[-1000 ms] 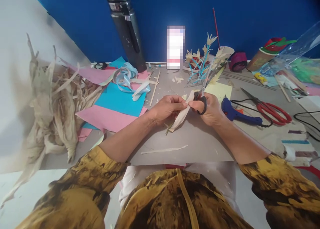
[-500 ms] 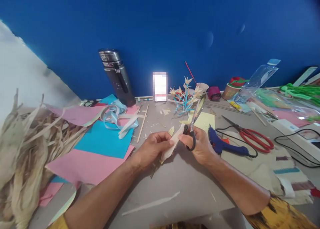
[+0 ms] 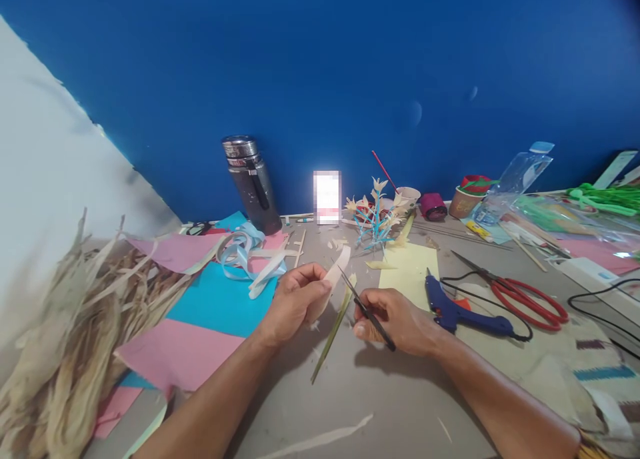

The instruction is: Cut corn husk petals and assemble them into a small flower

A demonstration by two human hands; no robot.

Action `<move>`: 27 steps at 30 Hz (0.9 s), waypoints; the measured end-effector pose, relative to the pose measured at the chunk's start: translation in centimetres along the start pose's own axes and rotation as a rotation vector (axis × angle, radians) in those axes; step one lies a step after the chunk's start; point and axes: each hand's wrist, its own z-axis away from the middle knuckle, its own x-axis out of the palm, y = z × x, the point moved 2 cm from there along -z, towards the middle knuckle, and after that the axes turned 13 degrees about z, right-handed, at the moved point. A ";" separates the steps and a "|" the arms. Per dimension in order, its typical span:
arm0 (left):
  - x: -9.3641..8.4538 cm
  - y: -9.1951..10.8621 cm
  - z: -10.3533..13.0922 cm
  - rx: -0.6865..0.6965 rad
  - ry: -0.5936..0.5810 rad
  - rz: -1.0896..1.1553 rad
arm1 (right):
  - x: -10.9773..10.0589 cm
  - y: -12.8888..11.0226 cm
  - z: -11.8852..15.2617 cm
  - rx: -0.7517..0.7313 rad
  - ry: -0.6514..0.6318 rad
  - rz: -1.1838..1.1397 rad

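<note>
Between thumb and fingers, my left hand (image 3: 299,300) pinches a pale strip of corn husk (image 3: 341,265) that curves up and to the right. My right hand (image 3: 395,317) is closed around small scissors (image 3: 370,315) with dark handles; their blades point up and left, close to the strip. Whether the tips touch it I cannot tell. Below, between the hands, a green-brown husk piece (image 3: 330,342) lies on the grey table. Just beyond stands a bunch of small husk flowers (image 3: 377,212) on light-blue stems.
Dried husks (image 3: 65,352), coloured paper sheets (image 3: 220,299) and ribbon (image 3: 245,249) cover the left side. A dark flask (image 3: 255,192) leans at the back. To the right lie a blue glue gun (image 3: 465,319), red-handled scissors (image 3: 530,302) and a plastic bottle (image 3: 520,179).
My right hand has moved down and turned the scissors, so their blades now point left toward the strip. The strip's upper end stands free of the right hand. The view has tilted upward.
</note>
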 end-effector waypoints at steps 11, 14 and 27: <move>0.6 0.7 0.1 0.015 0.012 -0.154 | 0.5 0.8 -0.3 0.051 -0.001 -0.019; 0.6 0.8 0.1 0.003 0.030 -0.166 | 0.6 1.0 -0.4 0.053 0.009 -0.014; 0.2 0.9 0.1 0.003 0.039 -0.239 | 0.5 1.1 -0.3 0.024 0.014 0.047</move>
